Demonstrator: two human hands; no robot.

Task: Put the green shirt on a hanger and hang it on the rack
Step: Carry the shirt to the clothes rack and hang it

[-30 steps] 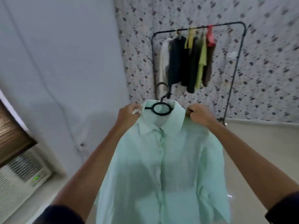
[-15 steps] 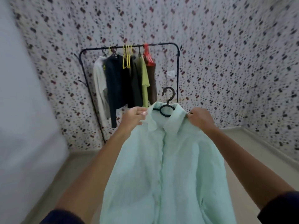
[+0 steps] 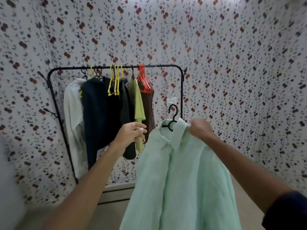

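The pale green shirt (image 3: 181, 176) hangs on a black hanger (image 3: 172, 113) whose hook sticks up above the collar. My right hand (image 3: 200, 128) grips the shirt at its right shoulder beside the collar and holds it up in front of the rack's right end. My left hand (image 3: 131, 135) hovers to the left of the shirt, apart from it, fingers loosely curled and holding nothing. The black clothes rack (image 3: 162, 65) stands against the flowered wall straight ahead.
On the rack hang a white garment (image 3: 73, 120), dark garments (image 3: 101, 113), a lime top (image 3: 138, 103) and a brown one (image 3: 148, 110), plus spare yellow hangers (image 3: 114, 82) and red hangers (image 3: 143, 78). The bar's right stretch is bare.
My left hand has let go of the shirt's left shoulder and moved left. The shirt now hangs from my right hand alone, and the rack is closer.
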